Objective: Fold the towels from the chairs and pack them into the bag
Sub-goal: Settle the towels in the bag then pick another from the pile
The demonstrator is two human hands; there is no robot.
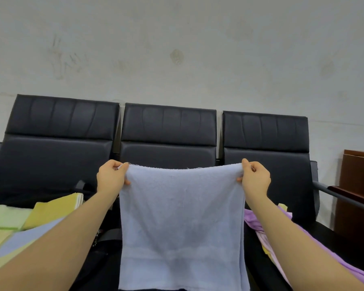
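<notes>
I record both hands raised in front of me, arms extended, with one pale blue towel stretched between them. My left hand pinches the towel's upper left corner, fingers curled round the edge and thumb pressed against the cloth. My right hand pinches the upper right corner in the same manner, fingers closed on the hem. The top edge sags slightly between the two grips; the rest of the towel hangs flat and straight below the hands, its lower edge running out of view.

Beyond the hands stands a row of three black chairs against a grey wall. Below and outward of my left forearm lies a group of folded towels: a yellow one, a light green one, and a pale blue one, overlapping each other. Beneath my right forearm a purple towel lies crumpled on the right-hand seat, with a pink cloth just beside it. Further right of my right hand stands a brown wooden cabinet. I cannot identify the bag with any certainty.
</notes>
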